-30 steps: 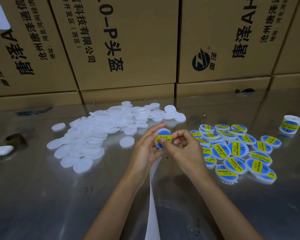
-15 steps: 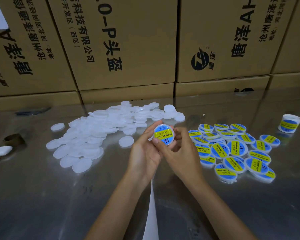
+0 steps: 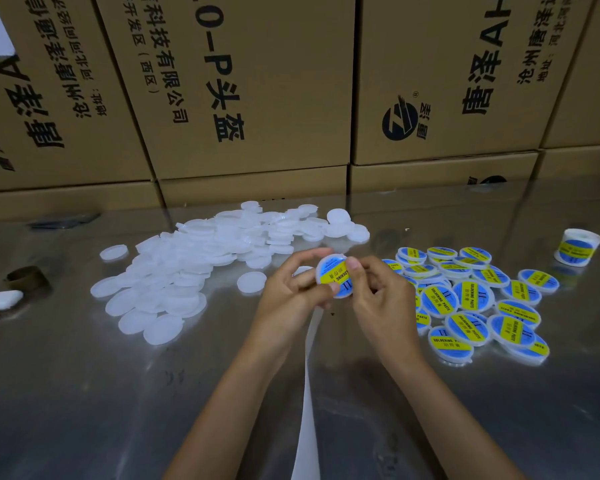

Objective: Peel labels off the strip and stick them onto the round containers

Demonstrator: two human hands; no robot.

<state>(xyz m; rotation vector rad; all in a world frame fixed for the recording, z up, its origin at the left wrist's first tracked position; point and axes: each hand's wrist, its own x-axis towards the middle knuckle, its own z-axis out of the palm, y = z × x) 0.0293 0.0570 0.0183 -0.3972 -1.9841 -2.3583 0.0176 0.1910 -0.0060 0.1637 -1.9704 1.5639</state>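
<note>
Round white plastic container (image 3: 335,276) with its blue-and-yellow label now sits turned and tilted, lifted slightly higher above the middle of the steel table (image 3: 66,393) than a second ago. Left hand (image 3: 288,299) and right hand (image 3: 378,299) stay together, gripping its rim and pressing the label flat, so this one looks nearly ready for the labelled pile (image 3: 475,299) toward the right edge.

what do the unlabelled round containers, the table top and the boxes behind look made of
Unlabelled round containers: likely translucent white plastic, a milky, slightly glossy look.
Table top: probably brushed metal, grey with blurred reflections.
Boxes: brown cardboard, matte, printed in black.
</note>
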